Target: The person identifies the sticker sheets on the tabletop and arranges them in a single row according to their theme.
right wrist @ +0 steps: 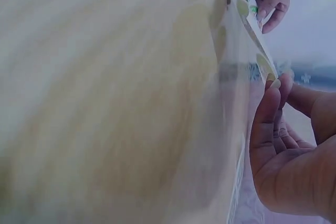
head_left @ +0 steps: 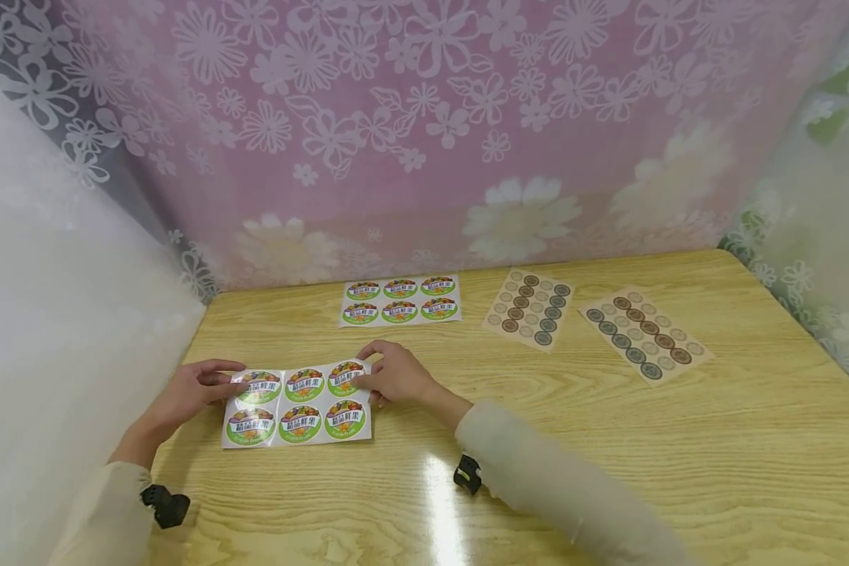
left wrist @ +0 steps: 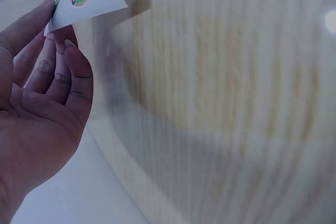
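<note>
At the near side, a pale left sleeve (head_left: 109, 511) and a pale right sleeve (head_left: 573, 487) extend over the wood-grain desk (head_left: 608, 472). A black device (head_left: 165, 505) is worn at the left cuff, and a second black device (head_left: 468, 474) at the right cuff. A bright reflection shows on the near desk surface between the forearms.

Beyond the cuffs, at the left of the desk, a glossy white label sheet (head_left: 300, 405) is suspended between both hands. It carries six round fruit labels in two rows of three, printed faces up, with a bright vertical streak between the left and middle columns. The left wrist view shows its corner raised off the desk, casting a shadow.

The left hand (head_left: 196, 387) pinches the sheet's left edge between thumb and fingers. The right hand (head_left: 398, 373) pinches the right edge, toward its far corner; the right wrist view confirms thumb and fingertip meeting on the margin.

Farther off to the right, a tan sticker sheet (head_left: 646, 334) lies flat and angled, bearing rows of brown, dark and pale discs. Left of it and slightly farther lies a similar beige sheet (head_left: 528, 309). Left again, near the far edge, lies a second six-label sheet (head_left: 400, 301).

Behind the desk hangs a pink floral curtain (head_left: 431, 157).
</note>
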Available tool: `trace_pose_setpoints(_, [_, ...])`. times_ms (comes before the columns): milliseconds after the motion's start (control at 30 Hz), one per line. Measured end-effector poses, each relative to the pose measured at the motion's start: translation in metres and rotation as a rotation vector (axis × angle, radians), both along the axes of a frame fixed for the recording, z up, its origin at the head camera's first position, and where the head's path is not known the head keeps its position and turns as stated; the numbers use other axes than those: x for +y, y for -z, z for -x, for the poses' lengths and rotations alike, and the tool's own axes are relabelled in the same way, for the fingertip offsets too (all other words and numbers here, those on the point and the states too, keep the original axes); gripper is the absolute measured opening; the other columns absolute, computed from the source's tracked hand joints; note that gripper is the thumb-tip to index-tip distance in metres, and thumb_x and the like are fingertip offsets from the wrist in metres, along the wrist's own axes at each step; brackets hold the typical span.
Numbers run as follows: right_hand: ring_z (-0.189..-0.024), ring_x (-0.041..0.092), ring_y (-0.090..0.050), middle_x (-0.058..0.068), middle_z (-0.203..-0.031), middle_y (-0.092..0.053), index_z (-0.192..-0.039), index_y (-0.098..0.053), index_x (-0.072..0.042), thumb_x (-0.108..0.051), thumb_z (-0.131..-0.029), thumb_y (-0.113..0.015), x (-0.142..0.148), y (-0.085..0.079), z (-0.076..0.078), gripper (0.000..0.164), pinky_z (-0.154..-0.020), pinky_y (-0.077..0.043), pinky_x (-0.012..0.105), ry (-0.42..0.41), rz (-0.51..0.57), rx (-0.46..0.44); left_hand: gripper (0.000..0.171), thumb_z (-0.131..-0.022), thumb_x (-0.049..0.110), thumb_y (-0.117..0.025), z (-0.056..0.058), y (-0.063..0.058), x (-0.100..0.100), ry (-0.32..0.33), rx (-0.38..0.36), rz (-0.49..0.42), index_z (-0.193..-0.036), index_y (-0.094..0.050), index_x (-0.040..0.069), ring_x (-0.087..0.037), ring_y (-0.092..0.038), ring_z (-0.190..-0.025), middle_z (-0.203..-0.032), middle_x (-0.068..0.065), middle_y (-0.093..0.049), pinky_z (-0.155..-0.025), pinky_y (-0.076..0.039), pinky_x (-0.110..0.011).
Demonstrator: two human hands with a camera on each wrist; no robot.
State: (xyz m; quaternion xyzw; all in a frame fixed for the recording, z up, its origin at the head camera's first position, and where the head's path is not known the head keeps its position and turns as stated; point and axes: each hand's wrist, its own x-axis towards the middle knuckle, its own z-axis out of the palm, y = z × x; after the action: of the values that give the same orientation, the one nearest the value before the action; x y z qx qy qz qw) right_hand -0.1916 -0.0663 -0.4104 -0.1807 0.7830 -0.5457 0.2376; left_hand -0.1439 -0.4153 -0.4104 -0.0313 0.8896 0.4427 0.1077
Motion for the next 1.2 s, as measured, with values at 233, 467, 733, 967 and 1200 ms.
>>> trace_pose_setpoints(233, [-0.047, 0.019, -0.060, 0.004, -0.059, -0.060, -0.119, -0.055, -0.008, -0.013, -0.088, -0.071, -0.018, 0.010, -0.015, 0.036, -0.042, -0.044, 0.021, -0.018, -0.030, 0.022, 0.057, -0.089, 0.033, -0.069, -0.016, 0.002, -0.019, -0.009, -0.053, 0.008, -0.131, -0.053, -0.002, -0.018, -0.065, -0.089, -0.104, -0.013, -0.068, -0.075, -0.050, -0.028])
trace_pose_setpoints(467, [-0.048, 0.016, -0.059, 0.001, -0.061, -0.061, -0.119, -0.056, -0.009, -0.017, -0.088, -0.071, -0.035, 0.015, -0.028, 0.036, -0.043, -0.034, 0.019, -0.049, -0.073, 0.064, 0.061, -0.088, 0.037, -0.069, -0.025, 0.005, -0.032, -0.031, -0.073, 0.070, -0.131, -0.053, -0.004, -0.017, -0.064, -0.084, -0.102, -0.011, -0.067, -0.073, -0.049, -0.027])
trace_pose_setpoints(733, [-0.050, 0.009, -0.053, -0.007, -0.062, -0.060, -0.118, -0.059, -0.015, -0.027, -0.087, -0.072, -0.049, 0.017, -0.034, 0.035, -0.047, -0.034, 0.023, -0.027, -0.228, 0.155, 0.060, -0.089, 0.038, -0.068, -0.032, 0.004, -0.039, -0.031, -0.063, 0.138, -0.130, -0.054, -0.004, -0.017, -0.059, -0.085, -0.102, -0.010, -0.063, -0.072, -0.047, -0.026])
trace_pose_setpoints(967, [-0.062, 0.006, -0.050, -0.014, -0.072, -0.055, -0.116, -0.062, -0.021, -0.036, -0.085, -0.073, -0.056, 0.016, -0.036, 0.037, -0.054, -0.038, 0.026, -0.027, -0.357, 0.237, 0.058, -0.089, 0.033, -0.069, -0.036, 0.006, -0.043, -0.031, -0.061, 0.153, -0.128, -0.054, -0.007, -0.014, -0.059, -0.081, -0.099, -0.010, -0.064, -0.068, -0.048, -0.025])
trace_pose_setpoints(1200, [-0.060, 0.008, -0.050, -0.012, -0.072, -0.053, -0.116, -0.062, -0.020, -0.037, -0.086, -0.072, -0.058, 0.016, -0.037, 0.036, -0.053, -0.038, 0.026, -0.062, -0.410, 0.276, 0.052, -0.090, 0.029, -0.069, -0.037, 0.007, -0.040, 0.011, -0.015, 0.233, -0.123, -0.056, -0.009, -0.018, -0.056, -0.078, -0.094, -0.009, -0.062, -0.063, -0.046, -0.027])
